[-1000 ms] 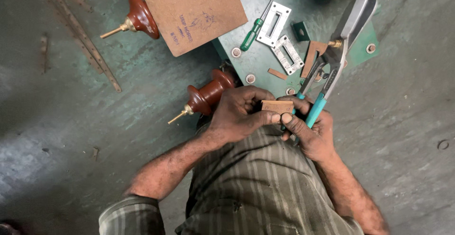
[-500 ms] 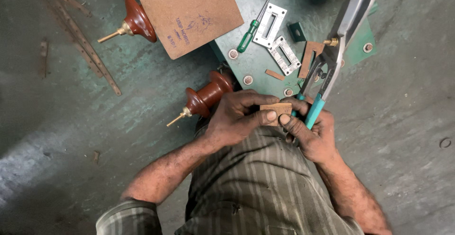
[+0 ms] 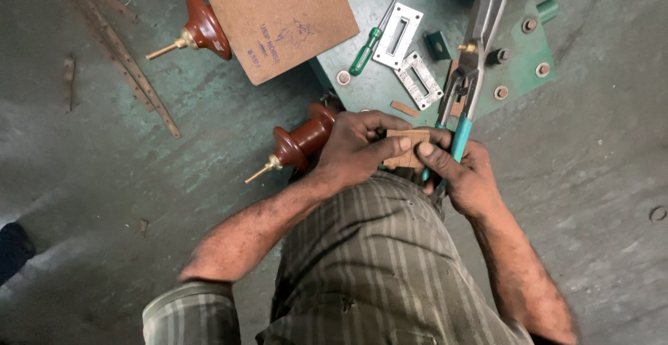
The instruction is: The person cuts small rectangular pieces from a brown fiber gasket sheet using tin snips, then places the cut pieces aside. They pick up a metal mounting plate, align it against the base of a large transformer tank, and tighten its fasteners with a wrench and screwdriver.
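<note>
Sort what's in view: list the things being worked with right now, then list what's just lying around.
In hand:
left hand gripping the small brown board piece
right hand holding the teal-handled snips

Lying about:
large brown board
green-handled screwdriver
two metal frame plates
two brown insulators
metal strips on the floor
green machine base

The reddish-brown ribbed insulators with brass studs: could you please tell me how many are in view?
2. One reddish-brown ribbed insulator lies on the floor at upper left, beside the brown board. The other lies just left of the left hand. More may be hidden.
</note>
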The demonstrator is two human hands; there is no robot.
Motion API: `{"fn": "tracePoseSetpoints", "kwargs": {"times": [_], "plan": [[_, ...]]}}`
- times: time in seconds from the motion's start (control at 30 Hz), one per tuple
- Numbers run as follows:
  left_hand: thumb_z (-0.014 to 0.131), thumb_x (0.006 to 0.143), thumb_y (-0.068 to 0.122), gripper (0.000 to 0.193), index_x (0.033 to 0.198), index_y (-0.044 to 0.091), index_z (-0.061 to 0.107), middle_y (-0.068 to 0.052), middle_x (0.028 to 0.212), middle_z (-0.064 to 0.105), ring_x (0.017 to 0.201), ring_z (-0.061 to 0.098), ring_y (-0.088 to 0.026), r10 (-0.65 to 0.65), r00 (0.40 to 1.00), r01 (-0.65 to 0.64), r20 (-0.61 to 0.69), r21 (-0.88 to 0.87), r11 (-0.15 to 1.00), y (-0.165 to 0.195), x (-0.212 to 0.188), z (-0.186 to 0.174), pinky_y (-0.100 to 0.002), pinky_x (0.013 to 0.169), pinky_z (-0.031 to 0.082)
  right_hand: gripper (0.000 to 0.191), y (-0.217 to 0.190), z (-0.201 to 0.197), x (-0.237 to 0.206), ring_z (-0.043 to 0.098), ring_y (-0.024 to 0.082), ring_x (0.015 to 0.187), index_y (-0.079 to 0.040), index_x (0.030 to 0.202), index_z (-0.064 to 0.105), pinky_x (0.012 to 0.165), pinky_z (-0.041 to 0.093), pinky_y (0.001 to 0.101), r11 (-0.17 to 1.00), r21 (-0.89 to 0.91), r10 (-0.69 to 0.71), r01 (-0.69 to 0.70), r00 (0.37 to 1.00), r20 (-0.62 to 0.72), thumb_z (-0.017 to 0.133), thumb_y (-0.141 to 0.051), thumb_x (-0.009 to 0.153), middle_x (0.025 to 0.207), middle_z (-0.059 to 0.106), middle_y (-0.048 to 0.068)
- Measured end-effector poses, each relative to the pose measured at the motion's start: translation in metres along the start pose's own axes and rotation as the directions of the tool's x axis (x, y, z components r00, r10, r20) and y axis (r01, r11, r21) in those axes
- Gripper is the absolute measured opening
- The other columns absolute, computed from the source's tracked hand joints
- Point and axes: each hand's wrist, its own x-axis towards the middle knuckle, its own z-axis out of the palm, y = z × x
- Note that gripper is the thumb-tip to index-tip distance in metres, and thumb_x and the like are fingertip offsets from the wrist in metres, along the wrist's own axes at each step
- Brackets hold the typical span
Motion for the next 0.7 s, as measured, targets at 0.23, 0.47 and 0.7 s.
{"fn": "tracePoseSetpoints", "kwargs": {"times": [0.23, 0.47, 0.7], "plan": [[0.078, 0.088, 0.013, 0.028, 0.109, -0.005, 0.077, -0.005, 0.085, 0.073, 0.071, 0.063, -0.007, 0.076, 0.958, -0.083, -0.276, -0.012, 0.997, 0.007, 0.053, -0.026, -0.025, 0.061, 0.054, 0.041, 0.048, -0.038, -0.019, 0.067, 0.028, 0.107, -0.005, 0.125, 0.069, 0.09, 0.052, 0.0385, 0.797, -0.562, -0.257, 0.221, 0.966, 0.015, 0.069, -0.01, 0.084, 0.121, 0.071, 0.01], [0.08, 0.088, 0.014, 0.03, 0.111, -0.005, 0.077, -0.003, 0.088, 0.072, 0.077, 0.062, -0.008, 0.218, 0.942, -0.215, -0.255, 0.041, 0.976, -0.029, 0.114, -0.009, -0.024, 0.069, 0.054, 0.045, 0.13, -0.063, -0.03, 0.055, 0.033, 0.134, -0.003, 0.108, 0.074, 0.108, 0.042, 0.042, 0.802, -0.384, -0.38, 0.458, 0.887, 0.264, 0.06, 0.002, 0.065, 0.154, 0.05, 0.019], [0.078, 0.089, 0.014, 0.03, 0.113, -0.003, 0.077, -0.004, 0.087, 0.074, 0.075, 0.066, -0.008, 0.207, 0.966, -0.189, -0.153, 0.124, 0.974, -0.07, 0.138, 0.022, -0.025, 0.066, 0.059, 0.033, 0.167, -0.069, -0.027, 0.06, 0.014, 0.085, 0.0, 0.107, 0.076, 0.074, 0.051, 0.0303, 0.997, -0.062, -0.02, 0.035, 0.975, 0.223, 0.063, -0.003, 0.077, 0.123, 0.053, 0.005]]}}
